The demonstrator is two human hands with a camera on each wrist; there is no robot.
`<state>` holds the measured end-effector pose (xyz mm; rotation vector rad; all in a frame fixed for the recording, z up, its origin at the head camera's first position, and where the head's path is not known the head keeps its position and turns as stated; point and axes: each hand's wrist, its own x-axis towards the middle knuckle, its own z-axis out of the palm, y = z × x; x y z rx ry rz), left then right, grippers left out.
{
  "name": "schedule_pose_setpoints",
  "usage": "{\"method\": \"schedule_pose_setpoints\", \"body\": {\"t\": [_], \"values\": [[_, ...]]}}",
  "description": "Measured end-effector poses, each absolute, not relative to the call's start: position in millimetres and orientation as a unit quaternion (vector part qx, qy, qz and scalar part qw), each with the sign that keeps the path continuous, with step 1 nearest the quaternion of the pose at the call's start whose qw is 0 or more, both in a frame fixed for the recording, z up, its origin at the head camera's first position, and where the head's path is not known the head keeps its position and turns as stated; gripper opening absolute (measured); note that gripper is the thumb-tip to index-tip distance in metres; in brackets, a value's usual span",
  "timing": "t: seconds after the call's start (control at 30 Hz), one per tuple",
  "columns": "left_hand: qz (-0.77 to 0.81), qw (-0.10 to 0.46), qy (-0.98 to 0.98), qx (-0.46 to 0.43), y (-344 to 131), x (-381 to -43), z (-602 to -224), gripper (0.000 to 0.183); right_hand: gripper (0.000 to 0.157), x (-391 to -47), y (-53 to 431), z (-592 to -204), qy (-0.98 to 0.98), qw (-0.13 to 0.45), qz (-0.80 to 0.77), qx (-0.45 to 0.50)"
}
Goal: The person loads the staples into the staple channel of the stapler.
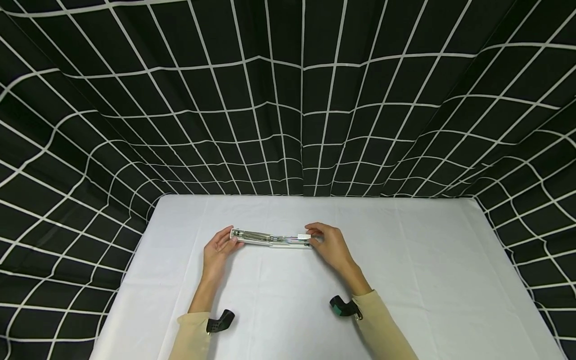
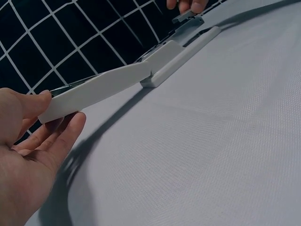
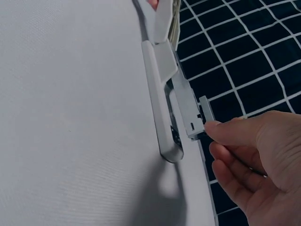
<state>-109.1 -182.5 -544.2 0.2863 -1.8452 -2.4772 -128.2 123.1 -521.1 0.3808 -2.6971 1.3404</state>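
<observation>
A white stapler (image 1: 256,238) lies swung open lengthwise, its metal magazine (image 3: 186,104) exposed above the base. The left hand (image 1: 217,252) grips the far left end of its top arm (image 2: 101,89), thumb above and fingers below, so that this arm tilts up off the cloth. The base (image 3: 157,108) rests on the table. Between thumb and fingers the right hand (image 1: 330,245) pinches a short grey strip of staples (image 3: 206,109), right by the magazine's free end. In the head view this strip (image 1: 304,236) looks pale and overlaps the stapler's right end.
A white cloth covers the table (image 1: 288,300). Behind it and at both sides hang black curtains (image 1: 279,115) with a white grid. Each sleeved forearm carries a black wrist camera (image 1: 220,321).
</observation>
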Motion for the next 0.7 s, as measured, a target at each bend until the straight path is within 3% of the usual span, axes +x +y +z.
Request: {"method": "schedule_pose_setpoints", "body": {"t": [0.7], "values": [[-0.795, 0.022, -0.598, 0.096, -184.1, -108.1, -548.2, 0.046, 0.029, -125.8, 120.7, -526.6, -0.88, 0.053, 0.452, 0.135]]}}
